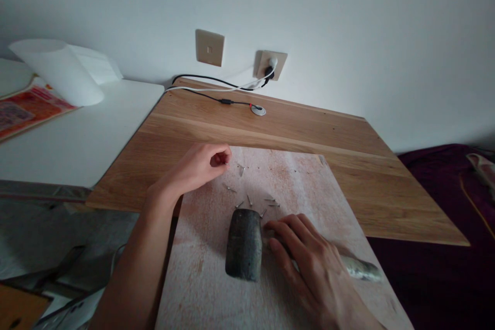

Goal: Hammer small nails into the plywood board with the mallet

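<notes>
The right hand (315,263) is laid over the handle (363,269) of the mallet (243,245), which lies on the board (201,283); whether it is gripped cannot be told. The left hand (203,162) is pinched, apparently on a nail (227,164). The mallet is judged head-heavy and firm, best held toward the handle's free end.

Dark mallet (243,245) on pale board (193,283), nails (249,200) scattered.
</notes>
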Motion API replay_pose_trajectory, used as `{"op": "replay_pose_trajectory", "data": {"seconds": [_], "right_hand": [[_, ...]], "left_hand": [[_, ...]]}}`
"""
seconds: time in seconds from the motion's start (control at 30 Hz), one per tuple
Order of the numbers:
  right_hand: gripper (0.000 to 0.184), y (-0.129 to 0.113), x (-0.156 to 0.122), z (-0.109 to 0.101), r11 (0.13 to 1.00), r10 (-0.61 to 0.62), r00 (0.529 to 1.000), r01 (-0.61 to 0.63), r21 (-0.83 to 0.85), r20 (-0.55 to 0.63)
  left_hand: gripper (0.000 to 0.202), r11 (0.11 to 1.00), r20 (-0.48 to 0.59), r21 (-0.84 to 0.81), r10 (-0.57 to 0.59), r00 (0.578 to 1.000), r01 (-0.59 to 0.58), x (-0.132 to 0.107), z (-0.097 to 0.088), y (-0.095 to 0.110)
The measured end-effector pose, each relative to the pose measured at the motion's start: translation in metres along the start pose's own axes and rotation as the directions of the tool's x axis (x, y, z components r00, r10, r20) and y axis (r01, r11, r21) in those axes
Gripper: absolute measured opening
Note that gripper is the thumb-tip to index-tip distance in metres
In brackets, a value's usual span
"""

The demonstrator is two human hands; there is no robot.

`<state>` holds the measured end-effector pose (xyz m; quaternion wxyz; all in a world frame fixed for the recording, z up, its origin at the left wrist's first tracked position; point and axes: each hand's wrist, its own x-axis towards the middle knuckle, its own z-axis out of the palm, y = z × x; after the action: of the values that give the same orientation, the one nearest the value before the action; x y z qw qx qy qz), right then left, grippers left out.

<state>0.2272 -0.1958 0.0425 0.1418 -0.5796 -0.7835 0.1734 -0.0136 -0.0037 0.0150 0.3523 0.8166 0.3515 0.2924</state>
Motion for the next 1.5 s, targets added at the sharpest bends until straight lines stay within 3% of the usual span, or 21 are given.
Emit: {"op": "replay_pose_trajectory", "data": {"seconds": [0.6,1.5], "right_hand": [[0.032,-0.0004,-0.0003,-0.0003,1.0,-0.007,1.0,0.007,-0.011,-0.013],[0.03,-0.0014,-0.0015,-0.001,1.0,-0.01,1.0,0.01,-0.006,-0.021]], "left_hand": [[0.01,0.998,-0.026,0.005,-0.067,0.997,0.067,-0.0014,-0.0003,0.0018],[0.01,0.997,-0.009,0.002,-0.073,0.997,0.073,-0.0018,-0.0018,0.0068]]}}
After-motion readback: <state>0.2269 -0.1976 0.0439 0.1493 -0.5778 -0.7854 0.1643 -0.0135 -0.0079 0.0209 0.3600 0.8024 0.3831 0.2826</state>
